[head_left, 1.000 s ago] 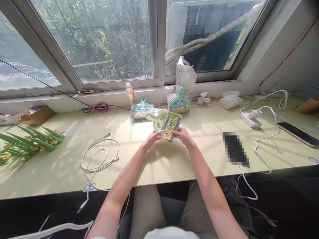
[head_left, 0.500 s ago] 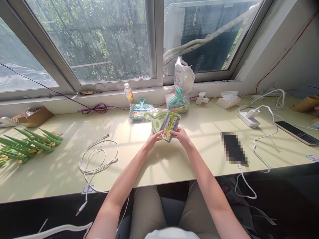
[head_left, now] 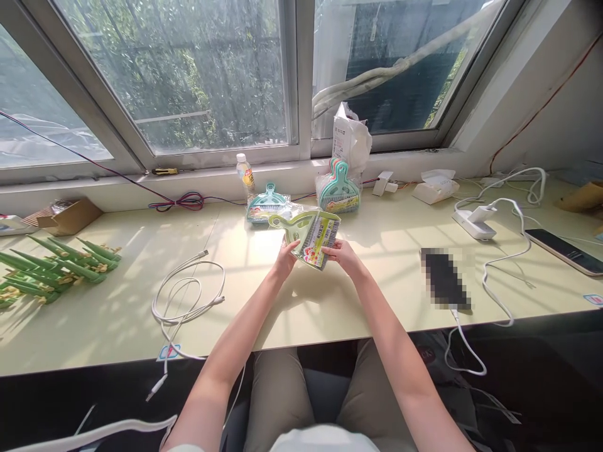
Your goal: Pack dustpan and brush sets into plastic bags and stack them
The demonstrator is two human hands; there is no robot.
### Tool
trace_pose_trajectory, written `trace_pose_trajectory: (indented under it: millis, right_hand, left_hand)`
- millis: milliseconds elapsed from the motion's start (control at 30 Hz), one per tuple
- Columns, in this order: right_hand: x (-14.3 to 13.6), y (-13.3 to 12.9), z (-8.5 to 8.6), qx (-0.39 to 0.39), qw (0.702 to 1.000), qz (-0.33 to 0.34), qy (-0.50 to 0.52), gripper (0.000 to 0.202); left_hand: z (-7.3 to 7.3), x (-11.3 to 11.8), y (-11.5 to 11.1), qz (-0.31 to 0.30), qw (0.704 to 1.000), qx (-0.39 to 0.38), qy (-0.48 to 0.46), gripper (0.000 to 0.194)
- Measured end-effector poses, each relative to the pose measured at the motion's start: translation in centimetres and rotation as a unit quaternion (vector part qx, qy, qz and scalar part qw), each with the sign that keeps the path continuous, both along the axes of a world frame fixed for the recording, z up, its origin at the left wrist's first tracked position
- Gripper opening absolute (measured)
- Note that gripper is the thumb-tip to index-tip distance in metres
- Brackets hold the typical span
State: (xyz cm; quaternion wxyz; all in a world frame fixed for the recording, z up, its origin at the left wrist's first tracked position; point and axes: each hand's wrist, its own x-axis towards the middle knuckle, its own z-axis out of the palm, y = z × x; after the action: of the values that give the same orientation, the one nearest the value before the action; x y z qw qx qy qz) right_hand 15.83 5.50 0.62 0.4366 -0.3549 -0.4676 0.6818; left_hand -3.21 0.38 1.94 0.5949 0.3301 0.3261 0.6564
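Observation:
A green mini dustpan and brush set [head_left: 307,233] in clear plastic wrap is held up over the table, its handle pointing left. My left hand [head_left: 285,258] grips its lower left edge, the thumb on the front. On the right side, my right hand [head_left: 340,253] pinches the bristle end near the printed label. Just behind lies a teal dustpan set [head_left: 267,206] in plastic. To the right of that stands a stack of wrapped dustpan sets [head_left: 340,191], teal in front with red and green behind.
A bottle [head_left: 245,172] and a white paper bag [head_left: 351,139] stand by the window. A coiled white cable [head_left: 188,307] and green artificial plants [head_left: 56,267] lie left. Rightward are a blurred phone [head_left: 445,279], another phone [head_left: 565,251], a charger [head_left: 473,225] and a tissue pack [head_left: 436,187].
My left hand has shifted slightly left and its thumb sits higher on the pack. The green dustpan set has turned slightly. The camera view has moved a little.

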Motion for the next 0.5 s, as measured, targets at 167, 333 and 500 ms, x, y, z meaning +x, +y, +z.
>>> trace_pose_trajectory:
  millis: [167,333,500]
  right_hand:
    - [-1.1,-0.1,-0.4,-0.01,0.998,-0.029,0.054,0.051]
    - [-1.6,-0.3,-0.4,-0.015,0.998,-0.028,0.062,0.047]
    - [-0.4,0.5,-0.1,-0.011,0.999,-0.003,0.032,0.046]
  left_hand:
    - [0.4,0.2,-0.2,-0.049,0.998,0.008,0.03,0.074]
    - [0.7,0.0,-0.4,-0.026,0.998,0.034,0.046,0.066]
    - [-0.8,1.8,-0.7,-0.072,0.997,-0.025,0.029,0.052]
